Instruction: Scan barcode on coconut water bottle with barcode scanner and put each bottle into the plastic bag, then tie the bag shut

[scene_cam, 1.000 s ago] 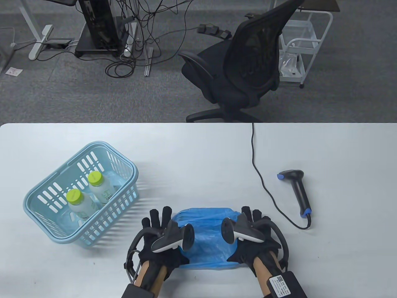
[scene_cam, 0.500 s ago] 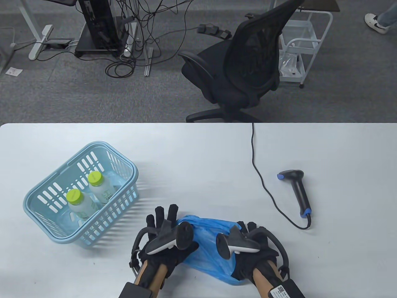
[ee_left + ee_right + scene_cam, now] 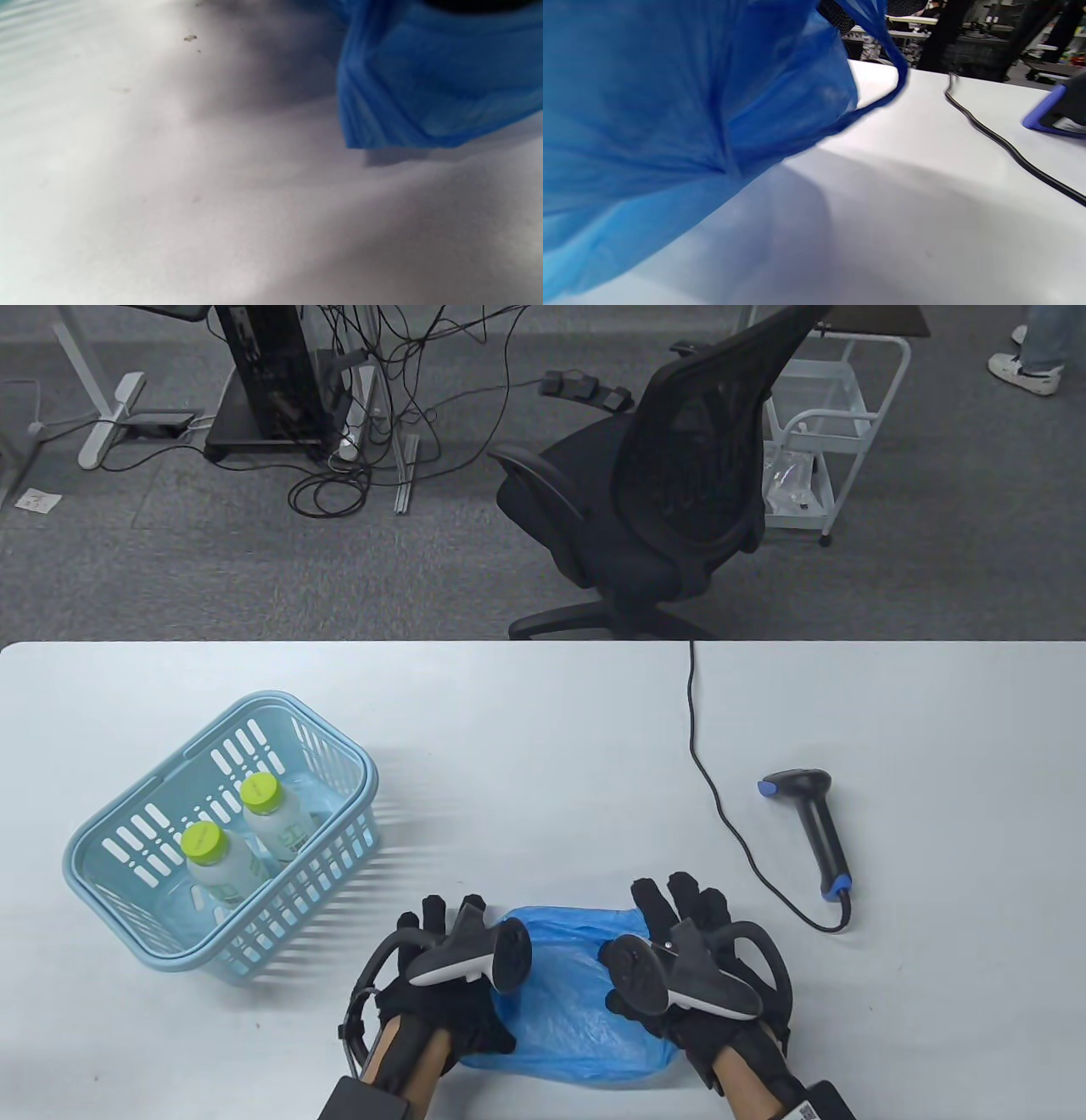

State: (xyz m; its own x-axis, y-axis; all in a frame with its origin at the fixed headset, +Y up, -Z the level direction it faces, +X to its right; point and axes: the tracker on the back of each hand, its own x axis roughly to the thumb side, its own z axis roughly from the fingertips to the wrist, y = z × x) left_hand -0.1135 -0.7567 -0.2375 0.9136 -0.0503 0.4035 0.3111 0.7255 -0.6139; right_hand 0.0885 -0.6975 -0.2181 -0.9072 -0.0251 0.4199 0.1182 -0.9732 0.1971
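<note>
A crumpled blue plastic bag (image 3: 568, 997) lies at the table's near edge between my two hands. My left hand (image 3: 441, 929) holds its left side and my right hand (image 3: 679, 912) its right side; the trackers hide the grips. In the left wrist view a corner of the bag (image 3: 424, 84) hangs just above the table. The right wrist view shows the bag (image 3: 670, 106) lifted, with a handle loop. Two coconut water bottles (image 3: 222, 865) (image 3: 280, 819) with green caps stand in the light-blue basket (image 3: 161, 780). The black barcode scanner (image 3: 814, 823) lies to the right.
The scanner's black cable (image 3: 704, 746) runs from its handle over the table's far edge; it also shows in the right wrist view as a cable (image 3: 988, 131). A black office chair (image 3: 653, 492) stands behind the white table (image 3: 543, 712). A person's feet (image 3: 1027, 364) are at far right.
Both hands have kept handling the bag: it bunched up and tilted half a second ago and is now spread wider again. My right hand moved forward. A person's feet have come in at top right.
</note>
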